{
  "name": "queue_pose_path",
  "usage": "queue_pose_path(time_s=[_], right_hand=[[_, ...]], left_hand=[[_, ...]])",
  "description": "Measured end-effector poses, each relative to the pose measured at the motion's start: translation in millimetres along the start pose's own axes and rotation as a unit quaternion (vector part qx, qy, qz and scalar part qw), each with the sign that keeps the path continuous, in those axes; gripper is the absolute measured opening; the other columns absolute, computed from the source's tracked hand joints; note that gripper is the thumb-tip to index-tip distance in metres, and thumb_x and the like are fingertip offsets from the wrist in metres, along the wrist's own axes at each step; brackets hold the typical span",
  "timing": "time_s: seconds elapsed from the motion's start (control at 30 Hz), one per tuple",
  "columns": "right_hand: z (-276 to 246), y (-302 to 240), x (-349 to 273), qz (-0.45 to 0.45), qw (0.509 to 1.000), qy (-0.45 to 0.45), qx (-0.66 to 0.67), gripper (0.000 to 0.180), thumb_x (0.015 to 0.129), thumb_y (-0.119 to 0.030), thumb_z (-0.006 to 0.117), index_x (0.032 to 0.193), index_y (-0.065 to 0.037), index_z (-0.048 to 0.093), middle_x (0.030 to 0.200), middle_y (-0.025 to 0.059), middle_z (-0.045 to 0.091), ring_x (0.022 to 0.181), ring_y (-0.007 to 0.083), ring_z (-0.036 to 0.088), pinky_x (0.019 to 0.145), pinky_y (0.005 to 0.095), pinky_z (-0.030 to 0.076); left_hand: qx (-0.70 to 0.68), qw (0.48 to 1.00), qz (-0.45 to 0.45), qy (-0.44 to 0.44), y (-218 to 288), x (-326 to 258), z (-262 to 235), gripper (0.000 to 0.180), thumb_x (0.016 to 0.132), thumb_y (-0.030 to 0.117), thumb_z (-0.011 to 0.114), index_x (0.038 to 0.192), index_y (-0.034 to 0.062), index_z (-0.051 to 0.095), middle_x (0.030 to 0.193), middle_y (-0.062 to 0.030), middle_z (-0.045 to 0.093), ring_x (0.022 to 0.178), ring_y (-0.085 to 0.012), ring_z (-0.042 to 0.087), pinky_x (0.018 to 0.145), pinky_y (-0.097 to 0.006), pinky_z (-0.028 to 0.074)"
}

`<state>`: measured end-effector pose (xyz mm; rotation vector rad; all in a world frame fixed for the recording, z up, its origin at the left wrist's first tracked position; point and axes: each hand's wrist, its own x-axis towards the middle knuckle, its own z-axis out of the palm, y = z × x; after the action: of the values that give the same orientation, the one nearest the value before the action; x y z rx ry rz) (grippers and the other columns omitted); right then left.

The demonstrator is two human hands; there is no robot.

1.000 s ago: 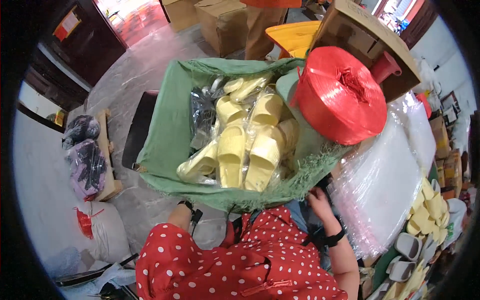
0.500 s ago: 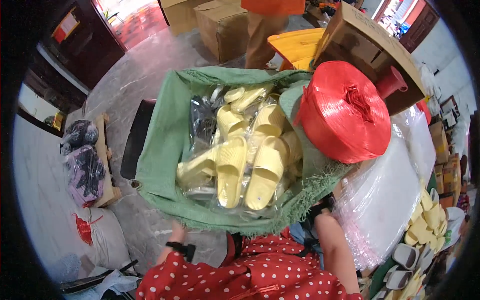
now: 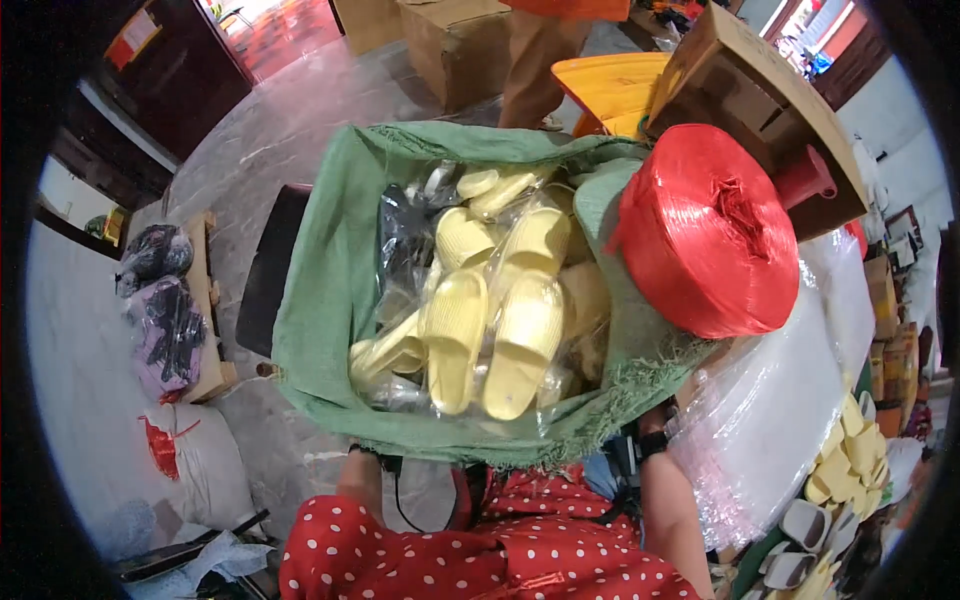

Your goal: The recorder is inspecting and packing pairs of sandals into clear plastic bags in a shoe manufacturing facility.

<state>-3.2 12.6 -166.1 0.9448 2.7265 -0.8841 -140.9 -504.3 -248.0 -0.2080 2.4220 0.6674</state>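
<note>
A green woven sack stands open-mouthed in front of me, its near edge frayed. Inside lie several pale yellow slippers in clear plastic bags, with a dark bagged pair at their left. My left forearm reaches to the sack's near left side; the hand itself is hidden beneath the rim. At the near right side my right hand is mostly covered by the sack, and its fingers do not show. A large red roll of plastic twine rests at the sack's right edge, over its folded flap.
Behind the roll stands an open cardboard box, beside a yellow stool. Clear plastic sheeting lies to the right, with loose slippers beyond. Another person stands at the far side. Bagged goods sit at left.
My left hand has moved in under the sack's near left side, and its wrist now meets the rim. The view has shifted slightly; the slippers lie much as before.
</note>
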Motion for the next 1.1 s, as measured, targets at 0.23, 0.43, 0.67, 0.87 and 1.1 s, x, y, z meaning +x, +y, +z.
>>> queue_pose_path(time_s=[0.23, 0.43, 0.67, 0.87, 1.1], right_hand=[[-5.9, -17.8, 14.0, -0.001, 1.000, 0.016, -0.001, 0.049, 0.093, -0.024, 0.057, 0.133, 0.004, 0.051, 0.127, 0.0209, 0.063, 0.112, 0.0321, 0.062, 0.093, 0.0390, 0.049], [-3.3, -33.8, 14.2, 0.010, 0.999, 0.014, 0.040, 0.049, 0.093, -0.024, 0.057, 0.133, 0.004, 0.050, 0.127, 0.0212, 0.062, 0.113, 0.0325, 0.062, 0.094, 0.0391, 0.049], [-6.6, -31.7, 2.8, 0.035, 0.995, 0.032, 0.083, 0.049, 0.093, -0.024, 0.057, 0.134, 0.004, 0.050, 0.128, 0.0215, 0.062, 0.113, 0.0330, 0.061, 0.094, 0.0392, 0.049], [-5.7, -6.6, -21.6, 0.045, 0.993, 0.013, 0.108, 0.050, 0.093, -0.024, 0.057, 0.134, 0.004, 0.050, 0.128, 0.0218, 0.062, 0.114, 0.0334, 0.061, 0.095, 0.0393, 0.049], [-14.7, -21.4, -6.9, 0.031, 0.992, 0.003, 0.120, 0.050, 0.093, -0.024, 0.057, 0.134, 0.004, 0.050, 0.129, 0.0222, 0.061, 0.115, 0.0339, 0.061, 0.095, 0.0395, 0.048]], left_hand=[[0.079, 0.996, -0.003, -0.032, 23.4, -0.2, 9.9, 0.032, 0.088, 0.016, 0.058, 0.117, 0.0034, 0.064, 0.113, -0.0159, 0.067, 0.103, -0.0366, 0.063, 0.093, -0.047, 0.049], [0.190, 0.981, -0.020, -0.043, 3.9, -2.8, -6.2, 0.031, 0.090, 0.019, 0.057, 0.115, 0.0038, 0.066, 0.113, -0.0169, 0.068, 0.105, -0.0371, 0.063, 0.093, -0.048, 0.050], [0.318, 0.946, -0.021, -0.056, -31.2, 12.4, -34.0, 0.031, 0.091, 0.023, 0.055, 0.112, 0.0043, 0.069, 0.114, -0.0180, 0.068, 0.107, -0.0376, 0.063, 0.092, -0.049, 0.051], [0.411, 0.906, -0.059, -0.075, -133.5, -23.4, -59.4, 0.032, 0.092, 0.026, 0.053, 0.109, 0.0047, 0.070, 0.114, -0.0190, 0.069, 0.109, -0.0381, 0.063, 0.091, -0.049, 0.051], [0.178, 0.979, 0.043, 0.093, -109.3, -65.9, -76.4, 0.034, 0.092, 0.021, 0.052, 0.114, -0.0006, 0.066, 0.112, -0.0236, 0.068, 0.101, -0.0453, 0.065, 0.087, -0.051, 0.053]])
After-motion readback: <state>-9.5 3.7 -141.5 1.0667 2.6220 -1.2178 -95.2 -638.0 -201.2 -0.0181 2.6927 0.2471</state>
